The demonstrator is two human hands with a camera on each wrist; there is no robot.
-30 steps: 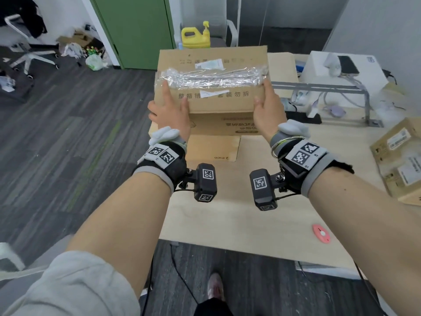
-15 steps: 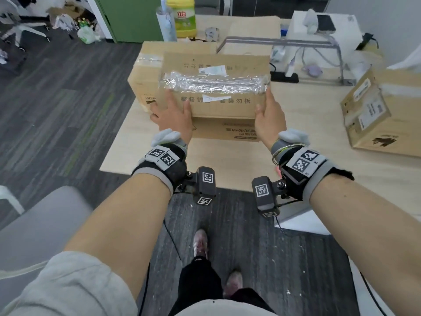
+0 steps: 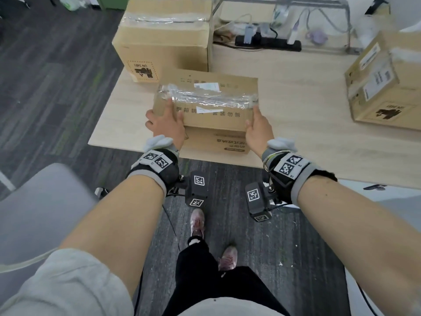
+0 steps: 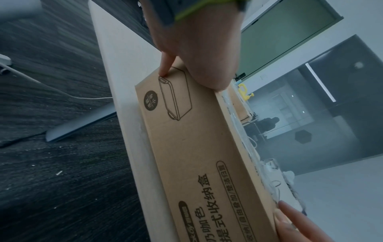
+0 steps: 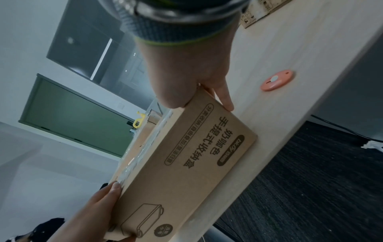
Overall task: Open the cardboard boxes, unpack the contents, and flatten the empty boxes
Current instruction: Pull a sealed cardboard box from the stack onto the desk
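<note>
A long, flat cardboard box point(image 3: 211, 106) with crinkled clear tape along its top is at the front edge of the wooden table point(image 3: 307, 144). My left hand point(image 3: 167, 118) grips its left end, thumb on top. My right hand point(image 3: 257, 125) grips the right end the same way. In the left wrist view the printed front face of the box point(image 4: 196, 147) runs along the table edge, with a finger on that face. The right wrist view shows the same box face point(image 5: 186, 163) with a finger at its lower corner. Whether the box bottom rests on the table I cannot tell.
A big taped box point(image 3: 164, 35) stands just behind the held one. Another box point(image 3: 382, 83) is at the right. A power strip point(image 3: 268, 42) and cables lie at the back. An orange round cutter point(image 5: 276, 80) lies right of the box. A grey chair point(image 3: 34, 213) is at my left.
Both hands have brought the box down and towards me, from in front of the big box to the table's front edge. My view has tilted down.
</note>
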